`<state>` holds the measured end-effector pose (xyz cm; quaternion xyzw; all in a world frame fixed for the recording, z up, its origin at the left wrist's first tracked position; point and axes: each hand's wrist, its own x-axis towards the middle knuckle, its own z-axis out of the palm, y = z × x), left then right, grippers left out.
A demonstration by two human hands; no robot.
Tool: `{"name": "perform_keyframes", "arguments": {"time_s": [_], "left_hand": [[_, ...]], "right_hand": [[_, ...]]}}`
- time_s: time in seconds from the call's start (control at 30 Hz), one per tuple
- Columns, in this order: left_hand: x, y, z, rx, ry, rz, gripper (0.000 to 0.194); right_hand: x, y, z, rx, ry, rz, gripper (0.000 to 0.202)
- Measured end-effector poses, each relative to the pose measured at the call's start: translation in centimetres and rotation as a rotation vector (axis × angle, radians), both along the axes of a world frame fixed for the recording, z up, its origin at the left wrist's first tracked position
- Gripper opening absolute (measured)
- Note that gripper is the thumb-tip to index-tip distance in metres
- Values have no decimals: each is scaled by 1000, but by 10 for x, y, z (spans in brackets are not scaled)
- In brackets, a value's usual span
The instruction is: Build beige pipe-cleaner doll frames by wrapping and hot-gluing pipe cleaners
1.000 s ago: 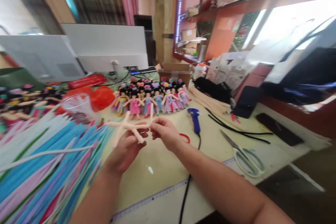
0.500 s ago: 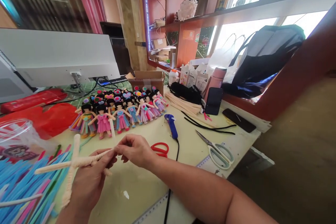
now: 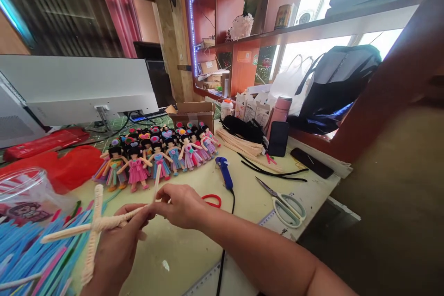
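A cream pipe-cleaner figure point(image 3: 93, 225) with limbs spread like a cross lies across my left hand point(image 3: 120, 245), whose fingers are closed round one of its limbs. My right hand point(image 3: 180, 206) pinches the end of that limb, fingertips touching those of my left hand. A loose cream strand point(image 3: 157, 183) sticks up from between the fingertips. Behind the hands stand rows of small dolls point(image 3: 138, 166) with black hair and coloured dresses.
Coloured pipe cleaners point(image 3: 38, 254) and a clear jar point(image 3: 24, 189) lie left. To the right are a blue glue gun point(image 3: 225, 173), red-handled scissors point(image 3: 212, 200), pale-handled scissors point(image 3: 287, 208), a ruler point(image 3: 204, 280), cream strips point(image 3: 239, 143), black strands point(image 3: 274, 173) and a phone point(image 3: 278, 138).
The view has shifted slightly, so the table items sit lower and a little left. The upright strand now leans right, and my right hand has turned slightly around the limb's end.
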<state>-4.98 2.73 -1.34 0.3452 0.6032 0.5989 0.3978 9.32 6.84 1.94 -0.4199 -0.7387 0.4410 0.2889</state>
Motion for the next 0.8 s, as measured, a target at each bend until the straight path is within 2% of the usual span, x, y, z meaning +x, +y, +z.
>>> {"name": "perform_keyframes", "arguments": {"time_s": [0.03, 0.1, 0.13, 0.17, 0.2, 0.23, 0.27, 0.37, 0.4, 0.47, 0.57, 0.73, 0.8], "left_hand": [[1, 0, 2, -24, -29, 12, 47], [3, -1, 6, -48, -85, 36, 48], [3, -2, 8, -53, -113, 45, 48], [4, -2, 10, -54, -136, 52, 47], [4, -2, 11, -53, -146, 54, 45], [4, -1, 11, -45, -148, 55, 43], [3, -1, 11, -36, -145, 56, 40], [0, 3, 6, -31, -132, 78, 35], [-1, 4, 4, -35, -126, 88, 34], [-2, 5, 1, -43, -107, 91, 31], [-2, 6, 0, -29, -78, 91, 28], [-4, 8, 0, -77, -64, 114, 30], [-4, 10, -1, -66, 31, 170, 32]], "right_hand": [[12, -5, 11, 76, -68, 67, 16], [46, -13, 33, 74, -102, 252, 22], [69, -15, 41, -10, -72, 364, 23], [94, -13, 46, -110, -16, 413, 25], [122, -8, 49, -161, 44, 362, 29], [151, 1, 48, -136, 100, 212, 33], [181, 14, 46, -58, 157, -18, 37], [263, 63, 28, 173, 166, -912, 35], [285, 79, 21, 198, 152, -1054, 36], [321, 107, 8, 224, 136, -1199, 38], [355, 136, -10, 229, 104, -1337, 41], [379, 167, -32, 232, 61, -1422, 46], [382, 174, -37, 242, 66, -1423, 46]]}}
